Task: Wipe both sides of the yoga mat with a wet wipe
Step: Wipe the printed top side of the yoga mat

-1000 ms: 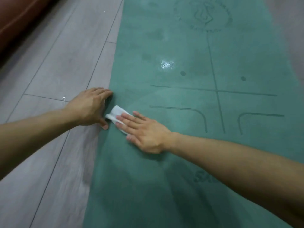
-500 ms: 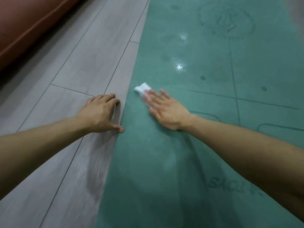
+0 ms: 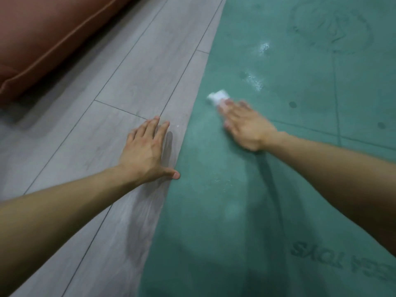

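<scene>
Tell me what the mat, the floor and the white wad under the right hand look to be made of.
Yoga mat: probably rubber or foam, matte green, with debossed lines and wet glints.
Floor: wood-look planks, likely laminate or vinyl; pale grey grain, thin seams.
Wet wipe: soft white nonwoven-looking cloth, crumpled under the right hand's fingers; blur hides its texture.

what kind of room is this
Probably a living room at home: a green yoga mat is spread on a grey wood-plank floor, with what looks like a reddish-brown sofa alongside.
</scene>
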### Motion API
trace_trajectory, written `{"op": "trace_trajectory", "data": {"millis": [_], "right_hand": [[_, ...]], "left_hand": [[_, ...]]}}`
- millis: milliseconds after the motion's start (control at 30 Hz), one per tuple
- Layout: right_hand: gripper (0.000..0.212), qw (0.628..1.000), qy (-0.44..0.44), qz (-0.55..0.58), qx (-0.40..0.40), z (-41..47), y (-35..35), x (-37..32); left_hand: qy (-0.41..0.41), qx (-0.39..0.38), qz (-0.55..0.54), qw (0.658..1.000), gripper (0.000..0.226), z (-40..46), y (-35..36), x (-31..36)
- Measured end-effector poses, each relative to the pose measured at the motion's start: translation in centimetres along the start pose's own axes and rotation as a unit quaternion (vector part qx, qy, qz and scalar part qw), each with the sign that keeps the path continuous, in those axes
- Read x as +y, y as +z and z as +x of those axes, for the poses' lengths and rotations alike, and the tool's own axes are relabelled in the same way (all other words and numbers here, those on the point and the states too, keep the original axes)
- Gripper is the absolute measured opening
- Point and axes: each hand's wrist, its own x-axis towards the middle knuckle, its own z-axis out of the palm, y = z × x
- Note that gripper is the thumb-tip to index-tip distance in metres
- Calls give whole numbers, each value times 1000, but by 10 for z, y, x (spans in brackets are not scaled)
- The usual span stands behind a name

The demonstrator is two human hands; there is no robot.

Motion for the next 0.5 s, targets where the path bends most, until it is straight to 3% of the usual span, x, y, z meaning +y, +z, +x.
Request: {"op": "trace_trajectory", "data": {"millis": [67,100,133,233,267,300,367,433,500], "right_hand": [[65,985,166,37,6,6,-5,15],[65,983,177,54,16,10,-3,-3],[65,989,130,60,31,13,2,-31],[63,985,-168,31,2,5,19,-101],[62,974,-227,4,-7,6,17,-101],[61,973,-230,-7,-7,11,12,-88],[61,995,-95,4,18,25,5,-45],[62,995,84,37,38,33,2,-11],[63,985,143,75,57,36,4,-28]], "left_hand": [[-3,4,-2,1000,153,-1,1,0],[-5,7,-3,1000,153,-1,2,-1],[-7,10,-3,1000,154,-1,2,0],[-11,15,4,1000,155,-1,4,-1],[-13,15,3,1000,155,0,4,-1],[-14,13,1,1000,157,1,3,-1],[-17,10,-4,1000,158,2,2,-1],[-22,8,-6,1000,157,2,3,-1],[-25,11,-4,1000,154,0,6,-2]]}}
